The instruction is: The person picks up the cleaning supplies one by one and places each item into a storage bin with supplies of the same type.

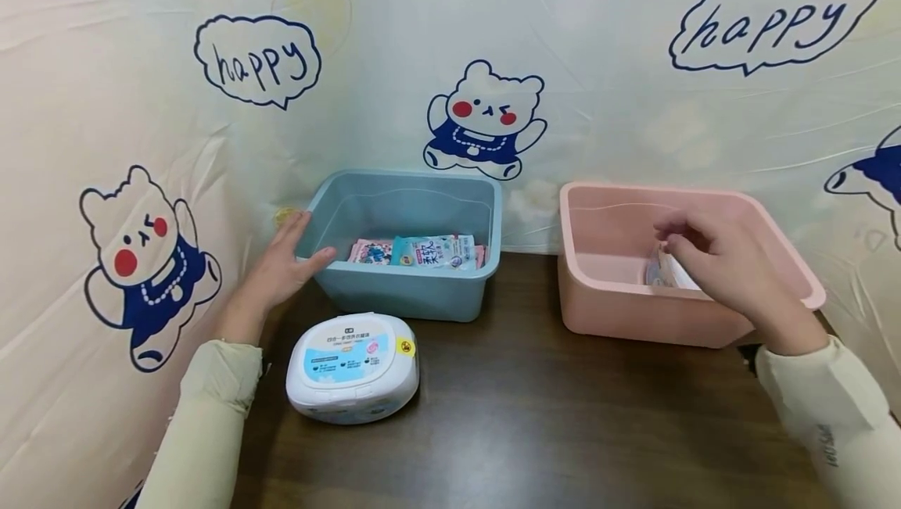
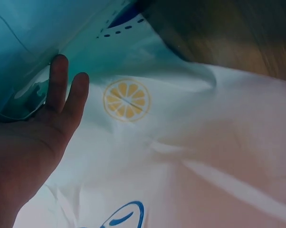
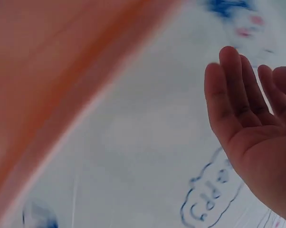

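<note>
In the head view, my left hand [image 1: 285,267] touches the left end of a blue plastic bin [image 1: 401,294], fingers extended along its rim. Inside that bin lie several packets [image 1: 432,252], blue and pink with printed lettering. My right hand [image 1: 711,255] hovers over the front rim of a pink plastic bin [image 1: 633,313], fingers loosely bent and holding nothing. Below it in the pink bin is a white item [image 1: 662,270], partly hidden by the hand and the rim. The right wrist view shows the right hand [image 3: 254,114] with its palm empty beside the blurred pink bin wall [image 3: 62,85].
A white oval lidded box [image 1: 352,368] with a blue label stands on the dark wooden table [image 1: 535,415], in front of the blue bin. Behind and to the left hangs a pale cloth [image 1: 394,40] printed with bears and "happy" bubbles.
</note>
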